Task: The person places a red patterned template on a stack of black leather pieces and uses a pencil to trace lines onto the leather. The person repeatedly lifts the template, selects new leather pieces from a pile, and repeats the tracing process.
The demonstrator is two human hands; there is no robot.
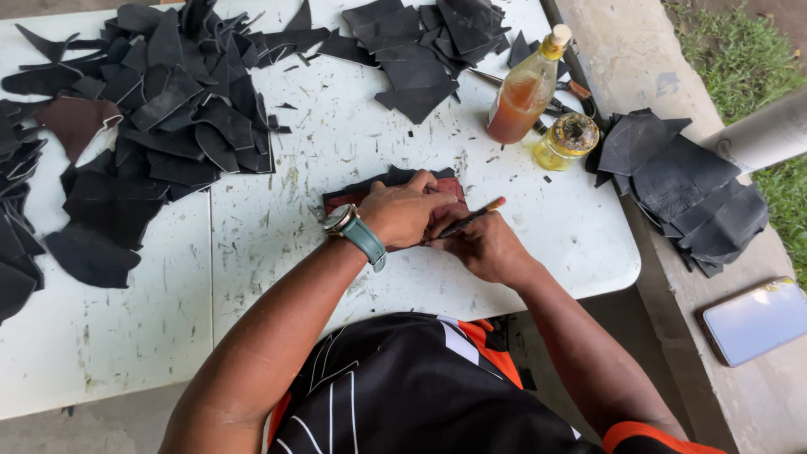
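The left hand [409, 212] presses flat, fingers curled, on a thin, floppy leather piece [370, 192]; the right hand [481, 244] pinches a slim pen [472, 217] closed. It likely holds best pinned flat near the edge.

The single head-worn camera looks steeply down from above the person's chest at close range onto the white table [277, 252], facing away from the body, with the bottle [523, 94] at the table's far right.
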